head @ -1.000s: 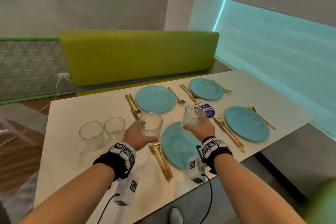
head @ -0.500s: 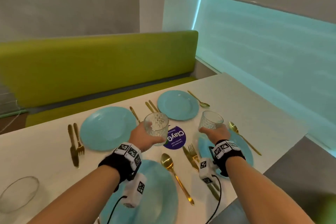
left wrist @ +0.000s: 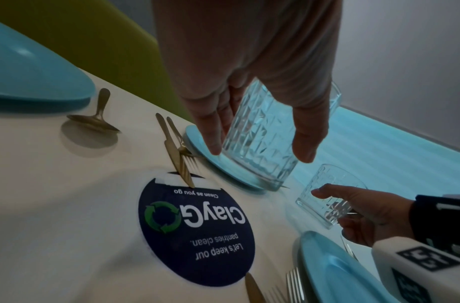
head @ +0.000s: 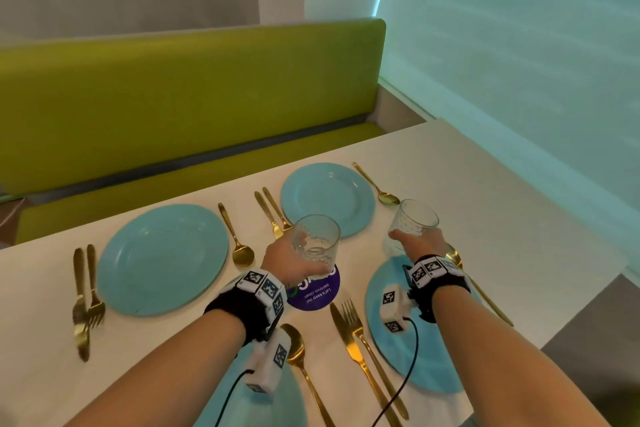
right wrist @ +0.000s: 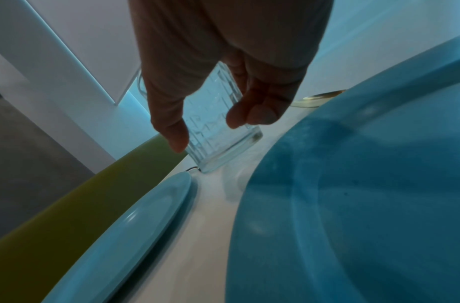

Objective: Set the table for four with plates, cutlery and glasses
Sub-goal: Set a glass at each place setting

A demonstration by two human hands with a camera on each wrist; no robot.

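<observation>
My left hand (head: 284, 261) grips a clear patterned glass (head: 316, 238) from the side, over the near edge of the far-right blue plate (head: 327, 199). In the left wrist view the left hand (left wrist: 258, 147) has thumb and fingers round this glass (left wrist: 257, 123), whose base hangs just above that plate's rim (left wrist: 211, 162). My right hand (head: 414, 243) holds a second glass (head: 412, 218), tilted, just beyond the near-right plate (head: 384, 350). The right wrist view shows the right hand (right wrist: 207, 131) pinching that glass (right wrist: 218, 114) close above the white table (right wrist: 213, 205).
Two more blue plates sit at far left (head: 162, 258) and under my left forearm (head: 291, 402). Gold knives, forks and spoons (head: 360, 340) flank each plate. A round dark sticker (head: 313, 295) marks the table's middle. A green bench (head: 190, 97) runs behind the table; the table's edge (head: 571, 315) is at right.
Both hands have carried their glasses rightward and farther across the table. My view has swung right, so the two glasses standing at the left are out of sight.
</observation>
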